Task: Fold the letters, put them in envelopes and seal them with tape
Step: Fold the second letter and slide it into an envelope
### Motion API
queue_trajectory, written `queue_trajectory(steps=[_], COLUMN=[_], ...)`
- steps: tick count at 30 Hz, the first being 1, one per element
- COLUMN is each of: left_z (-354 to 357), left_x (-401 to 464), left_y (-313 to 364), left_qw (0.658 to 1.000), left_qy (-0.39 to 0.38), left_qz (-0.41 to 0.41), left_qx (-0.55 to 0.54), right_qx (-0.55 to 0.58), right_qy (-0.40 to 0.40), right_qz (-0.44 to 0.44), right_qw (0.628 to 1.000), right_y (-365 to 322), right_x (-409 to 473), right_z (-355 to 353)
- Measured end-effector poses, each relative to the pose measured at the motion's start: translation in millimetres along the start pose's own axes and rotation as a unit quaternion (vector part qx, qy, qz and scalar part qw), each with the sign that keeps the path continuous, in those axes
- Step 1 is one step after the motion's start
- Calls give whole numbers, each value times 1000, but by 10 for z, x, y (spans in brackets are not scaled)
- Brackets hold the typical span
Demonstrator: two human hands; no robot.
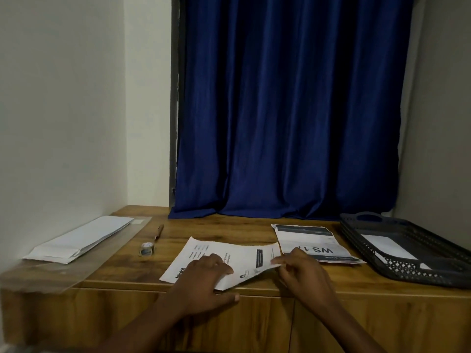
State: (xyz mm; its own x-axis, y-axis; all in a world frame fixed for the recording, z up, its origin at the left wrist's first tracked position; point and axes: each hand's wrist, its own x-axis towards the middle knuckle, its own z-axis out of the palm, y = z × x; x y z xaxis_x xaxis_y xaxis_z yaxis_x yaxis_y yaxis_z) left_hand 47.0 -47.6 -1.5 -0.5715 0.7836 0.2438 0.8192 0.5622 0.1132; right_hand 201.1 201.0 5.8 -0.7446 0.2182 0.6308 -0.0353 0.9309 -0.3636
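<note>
- The table (254, 225), a wooden top, carries everything; its near edge runs just under both hands.
- The tray (356, 226), dark plastic with a perforated wall and a handle, sits at the far right; inside lies one white rectangle (388, 247), probably an envelope, though whether it is sealed cannot be told.
- The stack of envelopes (84, 238), white and long, lies at the far left on a clear plastic sleeve (84, 263); they look thin, light and easy to slide.
- The letter (204, 250), a printed white sheet, lies at the near middle of the table. It seems light, limp and easily creased, so the corners and edges are the best places to take it, with a flat palm to stop it skating on the smooth wood.
- A second printed sheet (305, 240) lies flat just beyond the right hand.
- The left hand (204, 276) presses the letter down with fingers spread flat, thumb hanging over the table's near edge.
- The right hand (303, 268) has its fingers (280, 266) narrowed to a pinch on the letter's right corner, which is lifted off the table, likely to start a fold.
- A pen (159, 231) and a small roll of tape (147, 248) lie left of the letter, well apart from it.
</note>
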Motion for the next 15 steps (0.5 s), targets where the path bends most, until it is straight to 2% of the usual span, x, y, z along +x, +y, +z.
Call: queue_trajectory(steps=[4,6,8,12,15], left_z=[6,-16,-30,-94,-102], left_x=[57,85,102,114,134], left_y=[19,17,7,-52,-143], left_qw=[999,998,989,930,880], left_qy=[-11,-17,-13,23,69], left_qz=[-5,-7,-29,-72,-91], left_qx=[-40,-67,-142,-360,-461], right_qx=[86,130,157,158,186], right_qy=[25,26,19,-7,-68], right_qz=[35,24,6,-46,-61], right_qw=[995,991,987,986,978], right_y=[-207,-312,-419,-632,-776], right_x=[218,324,426,625,753], right_z=[34,77,124,263,388])
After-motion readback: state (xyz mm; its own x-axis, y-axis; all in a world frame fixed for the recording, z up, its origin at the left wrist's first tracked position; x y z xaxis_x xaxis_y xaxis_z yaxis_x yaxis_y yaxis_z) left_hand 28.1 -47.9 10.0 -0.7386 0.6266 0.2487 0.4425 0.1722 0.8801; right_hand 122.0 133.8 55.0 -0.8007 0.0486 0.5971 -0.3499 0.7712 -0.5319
